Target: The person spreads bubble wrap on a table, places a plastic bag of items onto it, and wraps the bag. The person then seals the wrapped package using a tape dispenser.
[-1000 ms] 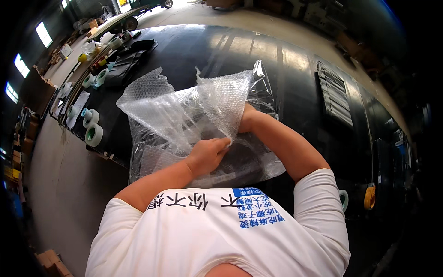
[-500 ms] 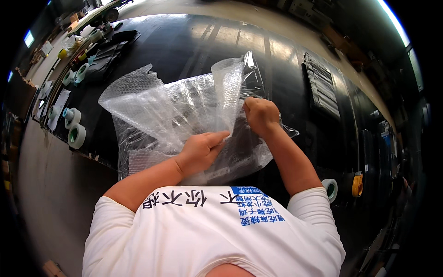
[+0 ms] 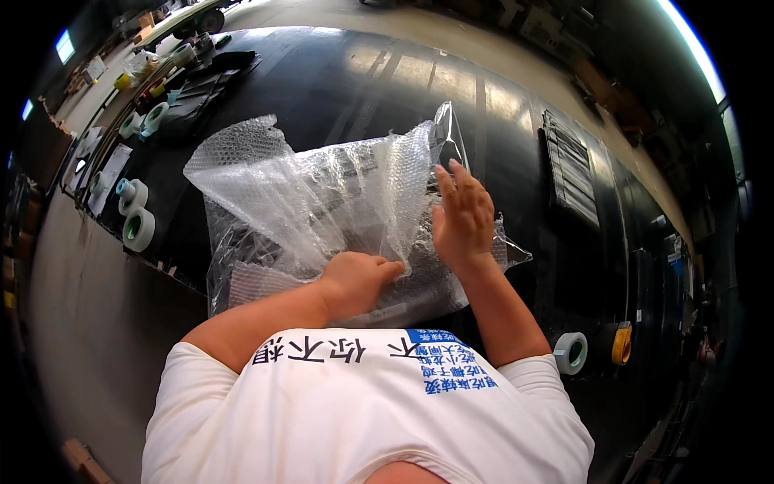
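Head view: the right hand [image 3: 463,214] has just changed shape. Half a second ago its fingers were bunched up by the edge of the bubble wrap [image 3: 266,181]. Now they are spread out and point up, and they don't seem to grip anything. I can't tell if they touch the wrap's right side or sit just beside it.

The left hand [image 3: 355,282] has its fingers curled in, and their tips pinch the low end of the bubble wrap's middle fold. So, as I see it, only the left hand holds the wrap in place now, and the right part is loose. The top of that right part leans over more to the right than it did, and it does not lie flat.

The bubble wrap is on the black desk [image 3: 306,97], right in front of the person. Shiny clear film [image 3: 226,234] pokes out around it. Something darker is underneath, but I can't tell what it is. Two fat tape rolls [image 3: 147,234] are off to the left, and a yellow tool [image 3: 622,344] is on the right.
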Motion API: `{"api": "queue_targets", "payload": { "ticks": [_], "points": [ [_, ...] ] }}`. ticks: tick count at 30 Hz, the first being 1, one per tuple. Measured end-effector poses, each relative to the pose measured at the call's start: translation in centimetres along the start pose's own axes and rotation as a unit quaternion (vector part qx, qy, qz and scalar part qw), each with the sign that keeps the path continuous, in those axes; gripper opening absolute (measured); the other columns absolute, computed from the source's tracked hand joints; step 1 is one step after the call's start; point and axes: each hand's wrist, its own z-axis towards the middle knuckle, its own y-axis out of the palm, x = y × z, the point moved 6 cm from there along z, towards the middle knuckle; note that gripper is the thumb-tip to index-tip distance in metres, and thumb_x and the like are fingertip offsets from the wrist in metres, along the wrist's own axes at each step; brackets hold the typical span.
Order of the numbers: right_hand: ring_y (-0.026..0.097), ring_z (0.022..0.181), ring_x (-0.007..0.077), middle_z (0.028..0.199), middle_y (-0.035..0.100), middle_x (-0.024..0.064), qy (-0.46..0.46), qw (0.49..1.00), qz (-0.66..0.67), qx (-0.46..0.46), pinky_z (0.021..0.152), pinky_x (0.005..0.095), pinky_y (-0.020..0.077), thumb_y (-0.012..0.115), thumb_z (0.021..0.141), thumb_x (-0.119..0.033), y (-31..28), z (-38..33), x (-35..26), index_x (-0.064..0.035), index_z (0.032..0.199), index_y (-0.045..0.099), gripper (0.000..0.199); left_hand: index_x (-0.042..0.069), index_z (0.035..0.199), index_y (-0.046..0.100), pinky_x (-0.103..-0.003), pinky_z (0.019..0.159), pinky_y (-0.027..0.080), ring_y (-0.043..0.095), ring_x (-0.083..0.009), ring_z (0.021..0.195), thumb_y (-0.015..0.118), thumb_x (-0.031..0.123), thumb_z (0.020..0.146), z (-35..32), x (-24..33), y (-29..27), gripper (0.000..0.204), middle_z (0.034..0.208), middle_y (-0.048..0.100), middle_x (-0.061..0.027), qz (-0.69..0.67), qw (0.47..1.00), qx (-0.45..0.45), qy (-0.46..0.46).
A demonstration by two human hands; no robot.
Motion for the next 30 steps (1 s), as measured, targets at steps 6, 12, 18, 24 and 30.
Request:
{"api": "queue_targets", "payload": {
  "ticks": [6, 12, 18, 24, 30],
  "points": [
    [0.010, 0.147, 0.0148, 0.158, 0.016, -0.0130, -0.392, 0.899, -0.193, 0.029, 0.122, 0.0414, 0.0021, 0.054, 0.089, -0.017, 1.9, 2.4, -6.1, -0.0371, 0.142, 0.040, 0.058, 0.014, 0.113, 0.061, -0.041, 0.064, 0.052, 0.067, -0.0273, 0.077, 0.058, 0.013, 0.082, 0.3, 0.8, 0.9, 0.031, 0.086, 0.067, -0.0072, 0.081, 0.993, -0.083, 0.008],
    [0.011, 0.146, 0.0144, 0.156, 0.022, -0.0097, -0.486, 0.766, -0.299, -0.297, 0.122, 0.0399, 0.0016, 0.054, 0.090, -0.024, 4.3, 8.0, -8.4, -0.0288, 0.121, 0.059, 0.031, 0.013, 0.110, 0.061, -0.040, 0.066, 0.052, 0.067, -0.0268, 0.076, 0.056, 0.012, 0.082, 0.3, 0.5, 1.1, 0.028, 0.084, 0.067, -0.0071, 0.101, 0.991, -0.082, -0.008],
    [0.024, 0.143, 0.0187, 0.153, 0.031, -0.0020, -0.363, 0.871, -0.085, -0.320, 0.119, 0.0362, 0.0189, 0.058, 0.087, -0.011, 8.5, 10.0, -3.7, -0.0215, 0.136, 0.047, 0.051, 0.013, 0.110, 0.061, -0.038, 0.065, 0.051, 0.067, -0.0266, 0.076, 0.056, 0.012, 0.081, 1.1, 0.7, 1.2, 0.029, 0.083, 0.067, -0.0064, 0.091, 0.994, -0.040, 0.035],
    [0.035, 0.137, 0.0264, 0.148, 0.040, 0.0089, -0.172, 0.877, -0.023, -0.448, 0.113, 0.0375, 0.0290, 0.072, 0.070, -0.009, 10.9, 12.2, -4.0, -0.0207, 0.147, 0.035, 0.085, 0.013, 0.110, 0.061, -0.039, 0.065, 0.052, 0.067, -0.0274, 0.076, 0.057, 0.011, 0.080, 0.4, 0.3, 1.0, 0.031, 0.085, 0.067, -0.0064, 0.099, 0.994, -0.034, 0.027],
    [0.059, 0.112, 0.0313, 0.121, 0.062, 0.0121, -0.115, 0.863, 0.017, -0.492, 0.090, 0.0389, 0.0492, 0.064, 0.070, -0.007, 9.1, 11.5, -0.4, -0.0150, 0.124, 0.061, 0.055, 0.015, 0.111, 0.060, -0.040, 0.066, 0.053, 0.067, -0.0278, 0.077, 0.056, 0.012, 0.081, 0.4, -0.1, 1.3, 0.030, 0.087, 0.067, -0.0069, 0.065, 0.997, -0.027, 0.017]
  ]
}}
